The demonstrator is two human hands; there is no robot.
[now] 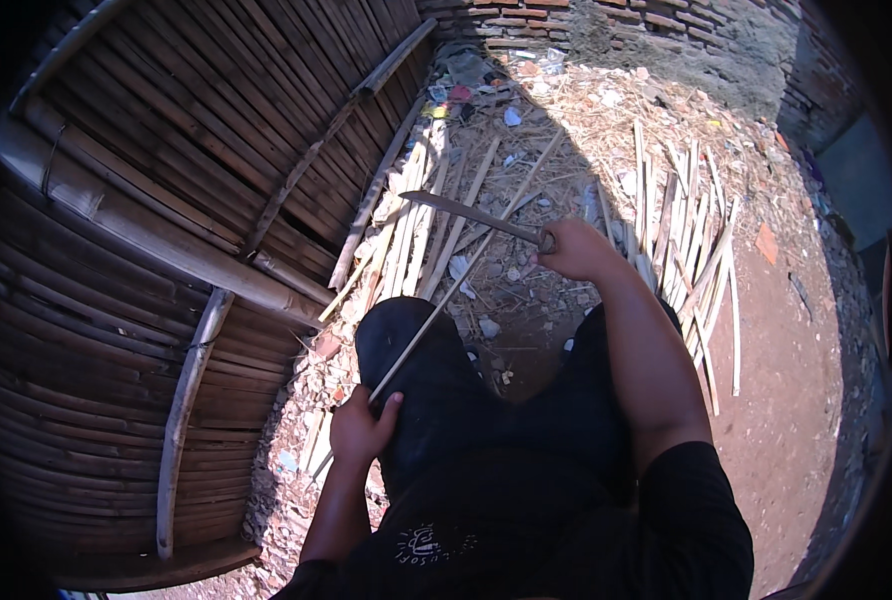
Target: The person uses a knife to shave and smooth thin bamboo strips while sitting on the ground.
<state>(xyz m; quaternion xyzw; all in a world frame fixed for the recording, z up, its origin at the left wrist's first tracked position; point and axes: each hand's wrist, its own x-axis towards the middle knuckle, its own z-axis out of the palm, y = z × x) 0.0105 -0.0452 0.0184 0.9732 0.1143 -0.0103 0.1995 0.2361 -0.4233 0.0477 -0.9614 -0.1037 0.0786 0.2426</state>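
A thin pale strip (459, 279) runs aslant from the left hand (362, 426), over the left thigh and away ahead of it, with a short tail showing behind that hand. The left hand is closed around the strip near its close end, thumb laid along it. The right hand (576, 250), farther forward, is wrapped around the handle of a long knife (471, 211) — its dark blade points leftward from the fist and crosses the strip's line just beside that hand; whether the edge touches the strip I cannot tell.

Under and around the two hands are the person's dark trousers (416, 370), knees apart. Ahead of the left hand lies a row of pale strips (411, 230), pointing roughly away from it. To the right of the right hand, partly behind its forearm, a looser pile of strips (696, 225) lies crisscrossed on the bare earth (786, 350) — a flat orange piece (766, 243) sits beyond the pile. Left of the left hand stands a slatted wall (146, 180); far ahead of both hands is a brick wall (676, 30)
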